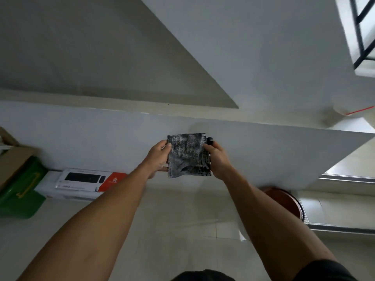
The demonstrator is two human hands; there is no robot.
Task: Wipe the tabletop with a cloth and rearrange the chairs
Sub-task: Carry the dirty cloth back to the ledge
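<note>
White walls; two hands [158, 157] [218, 159], one cloth [187, 156]

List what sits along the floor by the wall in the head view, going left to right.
Cardboard box → green case → keyboard box → reddish-brown bucket. Above the gap between the last two, the left hand and right hand hold the cloth between them.

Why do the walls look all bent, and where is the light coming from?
Head view: the wide lens bends straight wall edges; daylight enters from the window at upper right and gleams on the floor; the cloth, held between the left hand and right hand, looks slightly soft.
</note>
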